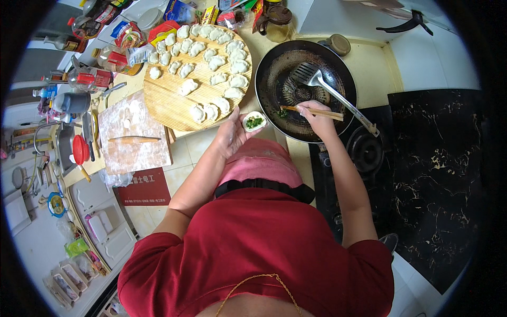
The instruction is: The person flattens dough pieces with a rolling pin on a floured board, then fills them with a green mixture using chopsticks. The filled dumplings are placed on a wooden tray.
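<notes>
On the fingers of my left hand [233, 136] lies a round dumpling wrapper [254, 121] with chopped green filling in its middle. My right hand [318, 117] grips a pair of wooden chopsticks [330, 114] over a dark wok [273, 79]. Their tips reach a small heap of green filling [282, 113] at the wok's near left side. A slotted metal spatula [336, 93] rests in the wok, its handle sticking out past the rim. To the left, a round slatted board [162, 99] carries many folded dumplings [196, 49], the nearest ones close to my left hand.
A floured cutting board [138, 158] holds a wooden rolling pin [134, 139] and a small piece of dough [126, 123]. Beside it lie a knife [88, 126] and a red plastic dish [81, 149]. Bottles [89, 78] line the counter's back. A gas burner [365, 150] sits right of the wok.
</notes>
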A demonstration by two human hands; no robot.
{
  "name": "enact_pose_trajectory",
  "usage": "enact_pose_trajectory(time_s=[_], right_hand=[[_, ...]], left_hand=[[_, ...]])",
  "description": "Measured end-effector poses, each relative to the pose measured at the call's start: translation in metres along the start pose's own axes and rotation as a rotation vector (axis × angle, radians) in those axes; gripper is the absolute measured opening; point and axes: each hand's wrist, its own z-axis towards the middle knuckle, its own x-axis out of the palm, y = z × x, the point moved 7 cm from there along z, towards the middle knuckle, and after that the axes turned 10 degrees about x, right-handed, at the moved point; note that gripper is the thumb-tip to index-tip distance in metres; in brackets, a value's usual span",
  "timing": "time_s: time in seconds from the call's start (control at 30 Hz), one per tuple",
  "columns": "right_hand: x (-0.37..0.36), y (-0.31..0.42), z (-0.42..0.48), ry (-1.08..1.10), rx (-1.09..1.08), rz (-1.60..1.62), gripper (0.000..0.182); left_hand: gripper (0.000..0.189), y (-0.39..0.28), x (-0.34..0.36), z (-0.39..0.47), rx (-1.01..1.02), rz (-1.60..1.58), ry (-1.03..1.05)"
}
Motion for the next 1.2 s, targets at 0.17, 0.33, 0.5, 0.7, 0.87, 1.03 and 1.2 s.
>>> enact_pose_trajectory(time_s=[0.17,0.33,0.5,0.7,0.87,1.03,1.2], right_hand=[[-0.017,0.008,-0.009,-0.093,0.055,-0.057,0.014],[-0.004,0.013,-0.023,-0.087,-0.003,-0.031,0.011],[0.006,0.024,-0.032,-0.114,-0.107,0.064,0.009],[0.01,0.034,-0.039,-0.112,-0.081,0.074,0.008],[0.015,0.02,-0.039,-0.061,0.053,0.235,0.011],[0.016,0.012,-0.038,0.013,0.234,0.405,0.018],[0.014,0.011,-0.039,0.07,0.323,0.478,0.023]], left_hand=[[0.062,0.006,-0.005,0.003,-0.026,-0.023,0.023],[0.062,0.009,-0.005,0.005,-0.044,-0.043,0.039],[0.062,0.009,-0.007,0.007,-0.031,-0.034,0.042],[0.061,0.009,-0.006,0.007,-0.034,-0.042,0.065],[0.059,0.008,-0.01,0.01,-0.02,-0.036,0.064],[0.057,0.005,-0.009,0.009,-0.004,-0.034,0.043],[0.058,0.002,-0.009,0.009,0.026,-0.032,0.022]])
